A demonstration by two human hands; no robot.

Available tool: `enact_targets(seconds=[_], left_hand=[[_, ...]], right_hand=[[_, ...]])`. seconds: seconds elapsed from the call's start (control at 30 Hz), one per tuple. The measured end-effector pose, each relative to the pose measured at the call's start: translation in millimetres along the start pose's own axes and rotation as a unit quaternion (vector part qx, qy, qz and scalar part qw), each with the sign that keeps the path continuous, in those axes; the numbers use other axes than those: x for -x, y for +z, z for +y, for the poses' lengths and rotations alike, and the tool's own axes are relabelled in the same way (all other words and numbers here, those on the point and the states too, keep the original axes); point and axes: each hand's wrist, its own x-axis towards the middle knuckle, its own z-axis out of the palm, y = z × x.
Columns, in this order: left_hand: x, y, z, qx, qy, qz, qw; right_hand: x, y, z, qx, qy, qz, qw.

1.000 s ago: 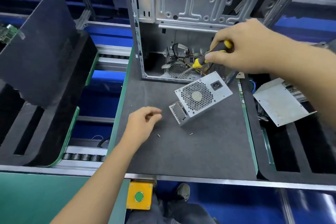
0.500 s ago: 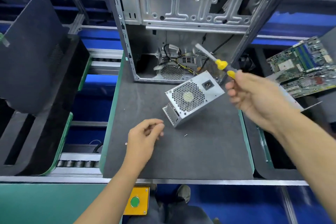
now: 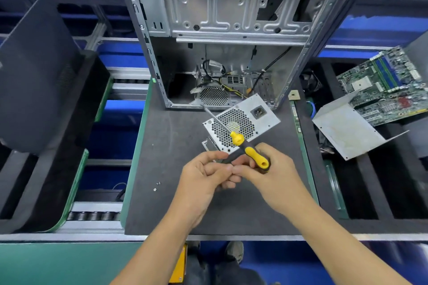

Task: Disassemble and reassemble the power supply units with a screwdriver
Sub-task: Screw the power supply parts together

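Right hand now drawn back near, clasping the yellow-and-black screwdriver by its handle, shaft angled far-left across the power supply unit. Left hand lifted off the grey mat and brought in to meet the right, fingertips touching, curled as if pinching; anything held too small to tell. Unit lying tilted on the mat, just near the open computer case. Two loose screws on the mat, left of the hands. Motherboard far right.
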Motion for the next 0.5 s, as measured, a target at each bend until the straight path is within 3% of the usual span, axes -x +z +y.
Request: enact_targets(seconds=[0.1,0.27,0.5], left_hand=[[-1.9,-0.3,-3.6,0.019,0.004,0.019,1.0],[-15.3,-3.1,-8.7,-0.003,0.042,0.19,0.981],[-24.9,2.0,-8.5,-0.022,-0.001,0.141,0.99]], right_hand=[[-4.7,1.2,3.9,0.024,-0.023,0.033,0.999],[-21.0,8.6,7.0,0.122,-0.073,0.101,0.985],[-29.4,10.7,7.4,0.204,-0.094,0.066,0.972]])
